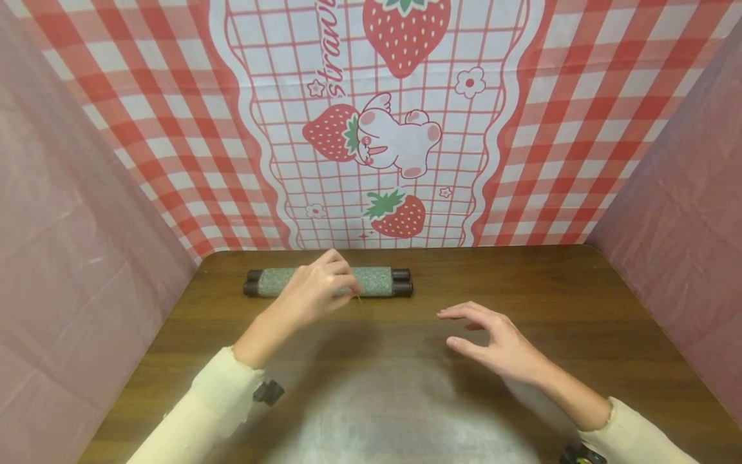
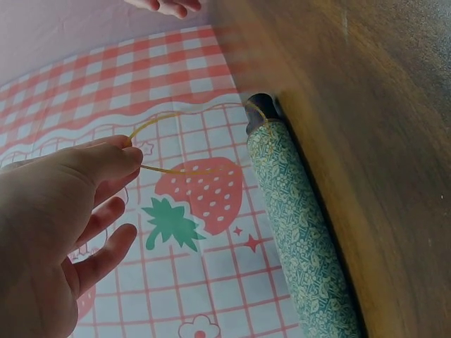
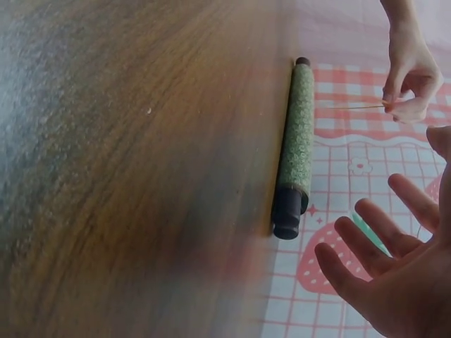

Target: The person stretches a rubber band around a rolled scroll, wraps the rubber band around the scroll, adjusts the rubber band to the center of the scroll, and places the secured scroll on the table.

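A rolled scroll (image 1: 377,281) in green floral fabric, with dark knobs at both ends, lies crosswise near the back of the table. Above its front side, my left hand (image 1: 321,287) pinches a thin yellow rubber band (image 2: 168,170) between thumb and fingertips. The band hangs as a loop, apart from the scroll (image 2: 299,211) as far as the left wrist view shows. To the right, my right hand (image 1: 501,341) hovers over the table, fingers spread and holding nothing. In the right wrist view the scroll (image 3: 299,134) shows two stacked knobs at its near end.
The brown wooden table (image 1: 522,277) has rounded back corners. Behind it hangs a red-and-white checked cloth (image 1: 556,129) with strawberry prints. Pink curtains (image 1: 75,225) close off both sides.
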A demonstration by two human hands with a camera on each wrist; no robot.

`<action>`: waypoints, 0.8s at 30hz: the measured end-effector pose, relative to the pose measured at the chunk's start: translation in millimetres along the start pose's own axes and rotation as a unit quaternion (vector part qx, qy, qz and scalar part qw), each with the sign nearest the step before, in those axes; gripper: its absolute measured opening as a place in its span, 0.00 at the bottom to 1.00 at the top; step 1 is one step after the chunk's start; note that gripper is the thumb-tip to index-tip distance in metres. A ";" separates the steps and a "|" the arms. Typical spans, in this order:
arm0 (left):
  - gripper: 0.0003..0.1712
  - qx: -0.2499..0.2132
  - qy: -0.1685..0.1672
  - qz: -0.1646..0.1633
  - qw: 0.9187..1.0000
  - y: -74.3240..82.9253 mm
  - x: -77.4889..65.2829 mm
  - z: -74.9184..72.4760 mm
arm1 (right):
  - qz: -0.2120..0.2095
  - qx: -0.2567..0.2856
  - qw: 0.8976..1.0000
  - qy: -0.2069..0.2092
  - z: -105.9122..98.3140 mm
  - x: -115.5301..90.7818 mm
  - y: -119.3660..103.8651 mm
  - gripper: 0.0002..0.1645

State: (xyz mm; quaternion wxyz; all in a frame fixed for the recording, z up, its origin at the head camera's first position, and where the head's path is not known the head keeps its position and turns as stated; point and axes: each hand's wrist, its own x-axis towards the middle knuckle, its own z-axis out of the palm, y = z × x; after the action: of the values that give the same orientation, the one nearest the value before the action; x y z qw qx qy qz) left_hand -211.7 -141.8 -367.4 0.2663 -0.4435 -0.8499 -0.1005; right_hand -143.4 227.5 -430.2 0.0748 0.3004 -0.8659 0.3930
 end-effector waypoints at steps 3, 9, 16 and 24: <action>0.10 -0.001 0.002 0.002 1.000 0.0 -0.1 1.0 | 0.004 0.017 1.000 0.000 0.5 0.4 1.3 0.25; 0.10 -0.001 0.003 0.006 1.000 0.3 0.2 1.7 | 0.013 0.075 0.997 0.000 1.2 2.2 0.7 0.23; 0.10 -0.009 0.006 0.013 1.000 -0.4 -0.2 1.4 | 0.041 0.113 0.993 0.001 1.3 3.4 -4.6 0.22; 0.10 -0.011 0.001 0.019 1.000 -0.6 -0.3 -1.1 | 0.058 0.171 0.983 0.025 5.5 5.7 -4.7 0.21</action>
State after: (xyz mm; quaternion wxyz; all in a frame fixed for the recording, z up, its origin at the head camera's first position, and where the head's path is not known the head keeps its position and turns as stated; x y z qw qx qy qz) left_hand -211.6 -142.8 -366.6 0.2645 -0.4622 -0.8398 -0.1054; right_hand -144.6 218.5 -428.9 0.0211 0.2480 -0.7995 0.5466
